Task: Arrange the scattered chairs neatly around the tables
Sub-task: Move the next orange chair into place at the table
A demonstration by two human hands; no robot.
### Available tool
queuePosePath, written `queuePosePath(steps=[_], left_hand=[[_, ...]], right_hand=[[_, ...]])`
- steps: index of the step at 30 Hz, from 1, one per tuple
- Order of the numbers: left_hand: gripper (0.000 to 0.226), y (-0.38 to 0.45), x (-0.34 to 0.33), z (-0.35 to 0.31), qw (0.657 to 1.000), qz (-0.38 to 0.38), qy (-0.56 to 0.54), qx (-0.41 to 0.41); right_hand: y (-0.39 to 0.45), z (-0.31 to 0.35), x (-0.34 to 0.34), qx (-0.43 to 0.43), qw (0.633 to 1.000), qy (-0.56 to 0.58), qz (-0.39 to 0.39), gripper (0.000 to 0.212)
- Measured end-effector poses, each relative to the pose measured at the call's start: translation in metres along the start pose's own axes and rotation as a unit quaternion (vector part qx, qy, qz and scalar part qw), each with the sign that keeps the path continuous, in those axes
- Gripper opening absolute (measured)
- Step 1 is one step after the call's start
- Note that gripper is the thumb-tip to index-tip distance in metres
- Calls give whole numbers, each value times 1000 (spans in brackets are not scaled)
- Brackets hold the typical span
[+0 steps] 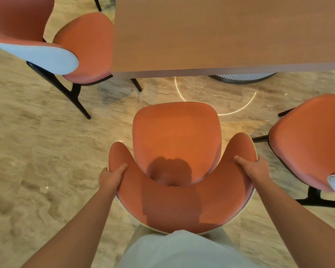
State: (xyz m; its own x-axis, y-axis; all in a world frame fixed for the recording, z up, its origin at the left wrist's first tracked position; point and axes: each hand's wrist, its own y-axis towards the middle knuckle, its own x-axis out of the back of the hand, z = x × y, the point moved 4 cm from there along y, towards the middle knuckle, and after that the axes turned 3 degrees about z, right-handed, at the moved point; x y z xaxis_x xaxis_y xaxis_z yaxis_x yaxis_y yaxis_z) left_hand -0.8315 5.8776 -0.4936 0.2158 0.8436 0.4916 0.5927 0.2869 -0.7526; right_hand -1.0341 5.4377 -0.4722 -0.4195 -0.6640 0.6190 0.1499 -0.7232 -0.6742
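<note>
Both hands are on the middle chair (177, 144), which sits at six o'clock from the wooden table (220, 31), its seat pointing at the table edge with a strip of marbled floor (37, 151) between. The left hand (112, 177) grips the left wing of the curved backrest, thumb lying on the orange inner face and fingers wrapped behind; the right hand (254, 167) does the same on the right wing. A sound place to hold: the rim is stiff and the two grips balance.

It looks fairly solid, padded shell on dark legs, so probably moderate weight, better slid than carried. The upholstery seems smooth, perhaps a little slick, hence the wrap-round hold.

A second chair (81, 49) stands at ten o'clock, tucked by the table corner; a third chair (313, 140) waits at three o'clock, apart from the table.

No brand, label or writing is readable anywhere.
</note>
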Motion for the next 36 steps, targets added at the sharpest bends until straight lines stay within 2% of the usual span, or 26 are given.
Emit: queuePosePath(steps=[4, 12, 18, 21, 25, 27, 29, 32, 36], left_hand=[[83, 13, -1, -8, 1000, 6, 6, 14], [79, -2, -1, 1, 999, -30, 16, 9], [87, -37, -6, 27, 998, -54, -23, 4], [82, -66, -12, 44, 996, -52, -65, 8], [71, -105, -33, 85, 985, -9, -160, 56], [60, -127, -50, 103, 972, 38, -217, 83], [57, -145, -68, 116, 957, 80, -254, 114], [56, -160, -87, 126, 938, 117, -291, 145], [47, -158, -93, 130, 930, 138, -304, 154]], right_hand=[[3, 0, -1, -5, 1000, -20, -16, 82], [0, -5, -1, -4, 1000, -12, -15, 69], [-22, -24, -4, -12, 999, 35, -14, 73], [-44, -44, -8, -25, 996, 84, -1, 80], [-79, -76, -20, -63, 984, 163, 37, 80], [-98, -91, -28, -87, 974, 199, 61, 73], [-116, -102, -40, -108, 960, 241, 89, 64], [-141, -112, -61, -137, 931, 314, 123, 57], [-160, -119, -85, -176, 892, 388, 153, 62]])
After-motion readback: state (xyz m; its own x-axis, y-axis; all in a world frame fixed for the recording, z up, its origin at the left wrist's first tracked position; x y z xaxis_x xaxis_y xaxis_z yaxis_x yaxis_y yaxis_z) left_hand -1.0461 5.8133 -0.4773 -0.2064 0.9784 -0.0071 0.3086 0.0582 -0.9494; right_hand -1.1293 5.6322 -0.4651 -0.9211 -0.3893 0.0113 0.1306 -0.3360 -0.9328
